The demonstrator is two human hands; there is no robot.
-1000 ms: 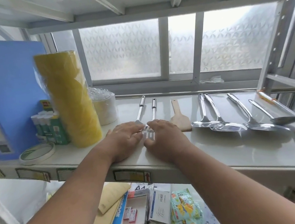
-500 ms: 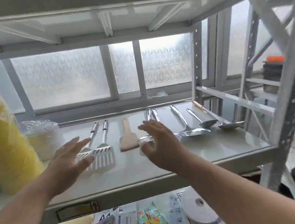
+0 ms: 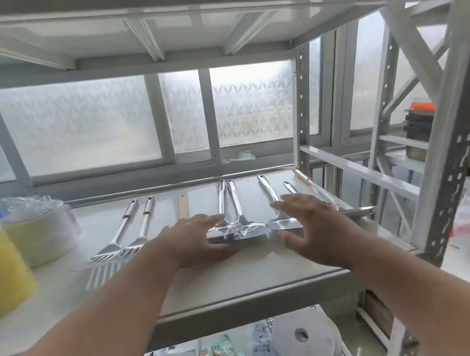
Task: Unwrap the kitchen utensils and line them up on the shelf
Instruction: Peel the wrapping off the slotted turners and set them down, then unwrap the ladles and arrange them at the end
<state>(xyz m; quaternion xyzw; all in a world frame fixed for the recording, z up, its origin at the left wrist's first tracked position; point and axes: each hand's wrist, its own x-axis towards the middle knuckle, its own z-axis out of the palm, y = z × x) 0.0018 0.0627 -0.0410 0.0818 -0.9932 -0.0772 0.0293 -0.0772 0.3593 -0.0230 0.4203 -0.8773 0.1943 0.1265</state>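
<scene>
Where the paired ladles [image 3: 234, 224] lie on the shelf [image 3: 239, 279], handles run toward the window (bowls nearest). They are flanked by the left hand [image 3: 197, 240] and right hand [image 3: 309, 228], fingers spread, nothing gripped; the left is nearer.

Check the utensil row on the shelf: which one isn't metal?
The wooden spatula, third from the left, between the two slotted turners and the pair of steel spoons. Its handle is flat pale wood; the others are shiny steel. The left hand hides its blade.
</scene>
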